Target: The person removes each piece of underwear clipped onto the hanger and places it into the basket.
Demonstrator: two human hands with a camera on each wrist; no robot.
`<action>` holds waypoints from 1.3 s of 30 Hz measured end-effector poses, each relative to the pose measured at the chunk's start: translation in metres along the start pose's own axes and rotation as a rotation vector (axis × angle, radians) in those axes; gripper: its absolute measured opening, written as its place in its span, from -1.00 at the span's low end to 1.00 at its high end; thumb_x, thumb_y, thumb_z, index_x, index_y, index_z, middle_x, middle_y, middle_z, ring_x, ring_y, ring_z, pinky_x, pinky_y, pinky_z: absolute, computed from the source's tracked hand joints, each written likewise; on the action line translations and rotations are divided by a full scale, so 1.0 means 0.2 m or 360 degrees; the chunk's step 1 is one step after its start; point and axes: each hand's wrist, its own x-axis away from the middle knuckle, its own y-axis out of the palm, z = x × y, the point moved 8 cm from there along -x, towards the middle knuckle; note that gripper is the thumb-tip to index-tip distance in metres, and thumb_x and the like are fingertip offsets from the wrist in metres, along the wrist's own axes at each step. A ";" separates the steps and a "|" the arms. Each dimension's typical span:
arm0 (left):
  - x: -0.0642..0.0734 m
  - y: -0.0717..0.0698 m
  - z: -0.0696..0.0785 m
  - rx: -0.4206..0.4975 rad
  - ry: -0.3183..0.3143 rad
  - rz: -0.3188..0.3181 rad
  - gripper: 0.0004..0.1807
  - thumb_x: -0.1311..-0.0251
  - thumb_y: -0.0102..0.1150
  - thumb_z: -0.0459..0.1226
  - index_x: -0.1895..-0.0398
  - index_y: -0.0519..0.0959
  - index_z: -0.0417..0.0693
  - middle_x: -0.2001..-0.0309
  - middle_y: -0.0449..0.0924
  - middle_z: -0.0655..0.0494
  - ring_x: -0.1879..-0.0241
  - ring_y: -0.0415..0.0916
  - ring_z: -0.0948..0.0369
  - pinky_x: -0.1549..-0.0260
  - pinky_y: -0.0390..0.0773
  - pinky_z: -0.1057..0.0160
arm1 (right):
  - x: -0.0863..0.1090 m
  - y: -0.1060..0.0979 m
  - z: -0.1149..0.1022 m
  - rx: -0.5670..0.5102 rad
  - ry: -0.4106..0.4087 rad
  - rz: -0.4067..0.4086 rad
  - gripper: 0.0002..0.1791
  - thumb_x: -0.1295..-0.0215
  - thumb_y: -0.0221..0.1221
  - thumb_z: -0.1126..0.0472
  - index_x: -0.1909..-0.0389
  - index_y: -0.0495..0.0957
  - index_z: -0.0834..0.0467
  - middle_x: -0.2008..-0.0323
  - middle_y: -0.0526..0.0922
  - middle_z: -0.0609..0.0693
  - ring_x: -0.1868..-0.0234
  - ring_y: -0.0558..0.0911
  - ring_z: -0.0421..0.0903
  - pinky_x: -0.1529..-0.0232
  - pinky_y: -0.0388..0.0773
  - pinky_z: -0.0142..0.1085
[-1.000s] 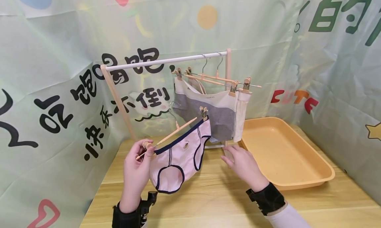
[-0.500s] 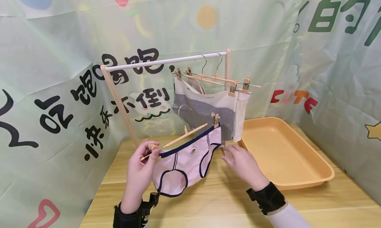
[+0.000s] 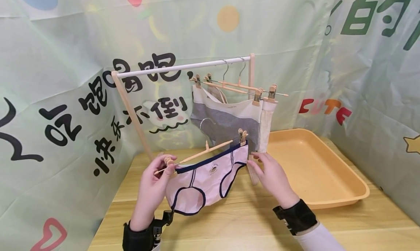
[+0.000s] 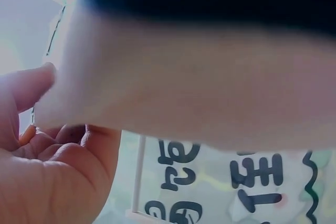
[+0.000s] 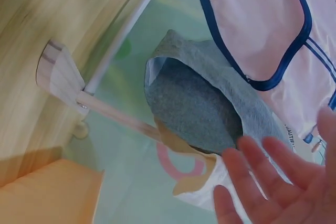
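Pink underpants (image 3: 208, 181) with navy trim hang from a clip hanger (image 3: 213, 148), tilted up to the right. My left hand (image 3: 152, 183) pinches the hanger's left end at its clip (image 3: 168, 160); in the left wrist view its thumb and curled fingers (image 4: 73, 161) show, with the garment mostly hidden. The hanger's right clip (image 3: 242, 136) sits on the waistband. My right hand (image 3: 272, 174) is beside the underpants' right edge. Its fingers (image 5: 252, 182) are loosely extended with nothing held in the right wrist view; whether they touch the fabric I cannot tell.
Behind stands a small rack with a white rail (image 3: 183, 66). Two clip hangers on its right half carry grey-and-white underpants (image 3: 226, 118) and a pale garment (image 3: 267, 127). An orange tray (image 3: 315, 171) lies on the wooden table (image 3: 236, 229) at right. A printed cloth backdrop (image 3: 279, 28) surrounds it.
The left hand has shifted the hanger and underpants rightward, and their right end has come down slightly toward level. The right hand has risen a little, closer to the garment's right edge.
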 end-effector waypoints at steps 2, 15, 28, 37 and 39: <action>-0.01 0.01 -0.02 -0.0008 -0.0029 -0.0035 -0.83 -0.27 0.11 -0.33 0.12 0.57 -0.18 0.34 0.61 -0.10 0.35 0.51 0.15 0.48 0.48 0.40 | 0.00 -0.02 0.01 -0.0064 0.0026 0.0065 -0.51 -0.38 0.04 -0.07 -0.13 0.48 0.20 0.01 0.61 0.20 0.05 0.56 0.12 0.11 0.56 0.13; -0.02 0.07 -0.08 0.0068 -0.0104 -0.0273 -0.79 -0.30 0.07 -0.32 0.06 0.53 -0.23 0.29 0.62 -0.20 0.23 0.56 0.12 0.27 0.54 0.38 | -0.03 -0.11 0.04 -0.0631 0.0081 0.0272 -0.61 -0.40 0.05 0.20 -0.18 0.43 0.26 -0.05 0.56 0.25 -0.02 0.56 0.03 -0.10 0.54 -0.19; -0.02 0.12 -0.17 0.0072 -0.0163 -0.0424 -0.75 -0.31 0.07 -0.26 0.01 0.52 -0.19 0.23 0.63 -0.20 0.19 0.54 0.09 0.23 0.54 0.28 | -0.03 -0.03 0.08 -0.1325 0.0361 -0.0021 -0.47 -0.47 -0.07 0.08 -0.27 0.31 0.38 0.17 0.65 -0.35 0.01 0.54 -0.29 0.11 0.48 -0.56; -0.04 0.13 -0.26 0.0047 -0.0220 -0.0441 -0.74 -0.30 0.09 -0.25 0.00 0.54 -0.13 0.19 0.62 -0.20 0.17 0.52 0.11 0.22 0.51 0.21 | -0.04 -0.02 0.09 -0.1326 0.0404 -0.0002 -0.51 -0.45 -0.02 0.14 -0.21 0.33 0.44 0.26 0.65 -0.33 0.08 0.56 -0.29 0.17 0.48 -0.59; -0.04 0.13 -0.27 0.0046 -0.0220 -0.0450 -0.74 -0.30 0.09 -0.26 -0.01 0.54 -0.13 0.20 0.63 -0.21 0.17 0.53 0.11 0.22 0.51 0.21 | -0.04 -0.02 0.10 -0.1316 0.0411 0.0004 -0.52 -0.44 -0.01 0.15 -0.18 0.35 0.44 0.28 0.65 -0.30 0.11 0.58 -0.27 0.20 0.50 -0.58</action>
